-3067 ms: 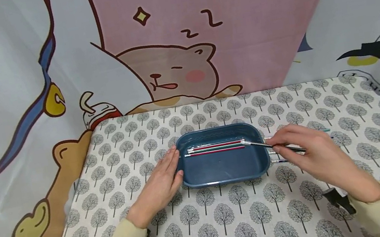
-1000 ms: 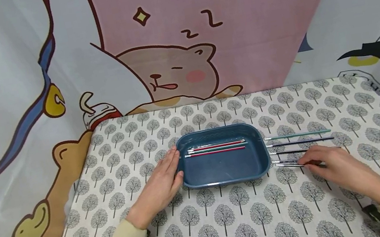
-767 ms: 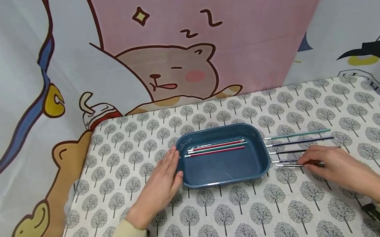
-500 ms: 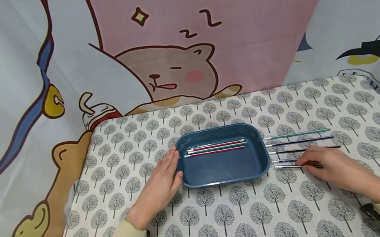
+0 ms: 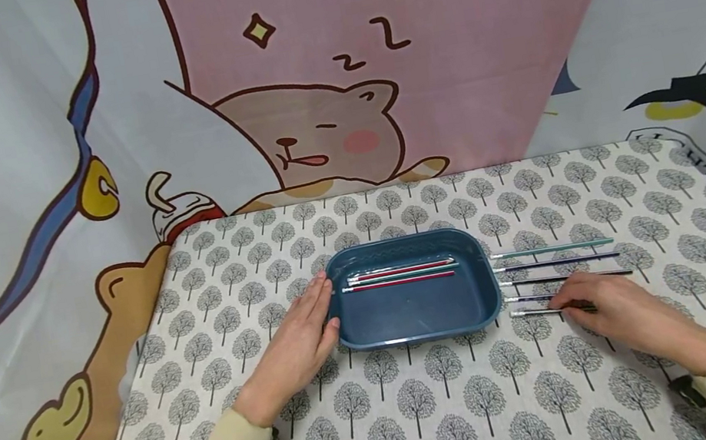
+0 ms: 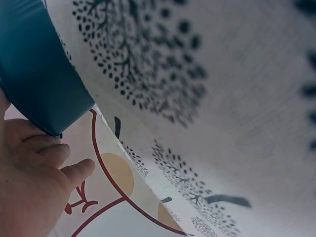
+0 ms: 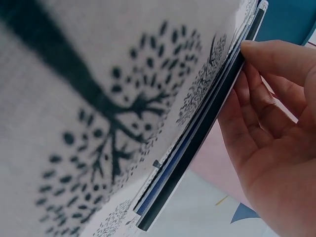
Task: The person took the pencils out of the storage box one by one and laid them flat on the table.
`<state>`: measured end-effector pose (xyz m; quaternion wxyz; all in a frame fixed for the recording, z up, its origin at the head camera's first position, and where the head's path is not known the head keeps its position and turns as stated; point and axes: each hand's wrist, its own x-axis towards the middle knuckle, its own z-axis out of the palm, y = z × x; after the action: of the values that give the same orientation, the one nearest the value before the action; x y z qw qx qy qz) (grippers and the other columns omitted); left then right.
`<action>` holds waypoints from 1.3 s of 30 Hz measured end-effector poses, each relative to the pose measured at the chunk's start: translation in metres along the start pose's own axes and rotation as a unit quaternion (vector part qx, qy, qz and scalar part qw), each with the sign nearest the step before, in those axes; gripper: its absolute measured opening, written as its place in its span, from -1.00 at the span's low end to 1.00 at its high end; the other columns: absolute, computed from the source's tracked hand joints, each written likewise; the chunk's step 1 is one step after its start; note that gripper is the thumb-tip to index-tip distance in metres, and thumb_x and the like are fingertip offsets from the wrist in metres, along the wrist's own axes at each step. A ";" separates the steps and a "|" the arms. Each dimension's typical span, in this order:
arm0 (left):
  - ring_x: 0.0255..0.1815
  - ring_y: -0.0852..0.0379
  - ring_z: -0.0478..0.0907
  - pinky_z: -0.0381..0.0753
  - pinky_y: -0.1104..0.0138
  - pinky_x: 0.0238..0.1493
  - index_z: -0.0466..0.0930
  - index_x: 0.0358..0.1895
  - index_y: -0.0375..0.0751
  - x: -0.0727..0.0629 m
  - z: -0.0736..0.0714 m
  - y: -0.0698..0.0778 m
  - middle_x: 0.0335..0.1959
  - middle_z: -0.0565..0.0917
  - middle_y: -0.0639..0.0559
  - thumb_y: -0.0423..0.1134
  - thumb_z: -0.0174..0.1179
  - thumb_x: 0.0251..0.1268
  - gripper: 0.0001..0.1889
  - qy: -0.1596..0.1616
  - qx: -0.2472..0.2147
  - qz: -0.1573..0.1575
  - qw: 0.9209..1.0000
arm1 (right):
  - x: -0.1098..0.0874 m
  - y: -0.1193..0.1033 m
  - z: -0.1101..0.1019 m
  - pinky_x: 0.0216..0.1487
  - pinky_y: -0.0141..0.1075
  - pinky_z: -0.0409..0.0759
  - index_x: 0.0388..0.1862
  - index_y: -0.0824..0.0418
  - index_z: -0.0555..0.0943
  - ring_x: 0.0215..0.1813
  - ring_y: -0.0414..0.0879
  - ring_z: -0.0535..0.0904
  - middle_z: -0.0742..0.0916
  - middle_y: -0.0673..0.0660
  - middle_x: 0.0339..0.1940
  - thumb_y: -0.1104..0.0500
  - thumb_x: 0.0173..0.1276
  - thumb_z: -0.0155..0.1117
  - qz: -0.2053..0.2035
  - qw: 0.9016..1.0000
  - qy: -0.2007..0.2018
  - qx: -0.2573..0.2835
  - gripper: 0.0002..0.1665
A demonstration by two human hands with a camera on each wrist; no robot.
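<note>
One held pencil [image 5: 531, 312] is lying to the right of the tray, nearest the person in a row of five. It is showing a slim, straight, black shaft with a pale end directed toward the tray; whether it is touching the cloth, I cannot tell. The right hand [image 5: 608, 303] is pinching it between thumb and fingertips.

Four further pencils are lying roughly parallel beyond it: one loose teal pencil [image 5: 554, 248] farthest off, two dark bluish pencils [image 5: 563, 262] and one loose black pencil [image 5: 562, 278] between those two.

One dark blue tray [image 5: 418, 316], rectangular with rounded corners, is holding three pencils near its far side: two red pencils [image 5: 405, 281] and one teal pencil between them. The left hand [image 5: 293, 347] is resting extended fingers against the tray's left end, gripping nothing.

One tree-print cloth [image 5: 417, 396] is covering the bench. Behind, a printed backdrop [image 5: 439, 65] is displaying a sleeping bear.
</note>
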<state>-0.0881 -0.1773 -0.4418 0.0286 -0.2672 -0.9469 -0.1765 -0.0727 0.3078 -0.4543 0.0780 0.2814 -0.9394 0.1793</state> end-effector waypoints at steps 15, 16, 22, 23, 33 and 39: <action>0.69 -0.04 -0.05 0.15 -0.09 0.60 0.04 0.64 -0.33 -0.002 0.000 0.000 0.70 -0.06 -0.12 -0.08 -0.05 0.67 -0.33 -0.001 -0.001 -0.003 1.000 | 0.004 -0.003 -0.001 -0.11 0.00 0.75 -0.22 0.06 0.81 -0.13 0.02 0.72 0.77 -0.03 -0.17 0.39 0.11 0.55 0.024 0.999 -0.045 0.001 -0.70; 0.69 -0.05 -0.05 0.15 -0.09 0.60 0.03 0.64 -0.33 -0.002 0.000 0.000 0.70 -0.06 -0.12 -0.07 -0.06 0.67 -0.33 -0.001 -0.001 -0.004 1.000 | 0.004 -0.003 -0.001 -0.12 -0.02 0.75 -0.22 0.06 0.81 -0.13 0.01 0.72 0.76 -0.04 -0.17 0.39 0.11 0.55 0.025 0.999 -0.048 0.001 -0.70; 0.69 -0.07 -0.02 0.16 -0.09 0.60 0.04 0.64 -0.33 -0.002 0.000 -0.001 0.70 -0.06 -0.11 -0.04 -0.11 0.69 -0.34 0.003 -0.001 0.000 1.000 | 0.005 -0.004 -0.003 -0.12 0.00 0.75 -0.18 0.08 0.81 -0.11 0.03 0.72 0.77 0.00 -0.14 0.37 0.12 0.55 0.031 0.998 -0.054 0.003 -0.69; 0.69 -0.06 -0.02 0.16 -0.09 0.60 0.04 0.64 -0.33 -0.002 0.000 -0.001 0.70 -0.06 -0.11 -0.03 -0.12 0.69 -0.34 0.004 0.000 0.000 1.000 | 0.005 -0.005 -0.005 -0.11 0.02 0.75 -0.17 0.07 0.81 -0.10 0.04 0.72 0.77 0.01 -0.13 0.37 0.12 0.55 0.035 0.998 -0.055 0.003 -0.69; 0.68 -0.11 0.02 0.19 -0.11 0.59 0.06 0.63 -0.36 0.001 0.000 0.000 0.67 0.07 -0.24 -0.06 -0.08 0.68 -0.34 0.005 0.001 0.005 1.000 | 0.013 -0.029 -0.039 -0.17 -0.01 0.74 -0.10 0.03 0.80 -0.07 0.02 0.73 0.76 -0.01 -0.04 0.29 0.12 0.59 0.012 1.000 -0.004 -0.012 -0.65; 0.69 -0.02 -0.05 0.18 -0.11 0.59 0.06 0.64 -0.33 0.001 -0.001 0.000 0.68 0.05 -0.22 -0.06 -0.08 0.68 -0.34 -0.001 -0.001 -0.001 1.000 | 0.031 -0.055 -0.057 -0.08 -0.26 0.69 0.01 -0.04 0.77 0.05 -0.05 0.70 0.76 -0.08 0.06 0.26 0.17 0.59 -0.029 0.999 0.035 0.005 -0.58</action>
<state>-0.0888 -0.1768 -0.4412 0.0270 -0.2662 -0.9471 -0.1771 -0.0656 0.2711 -0.3777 0.1145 0.3026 -0.9267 0.1913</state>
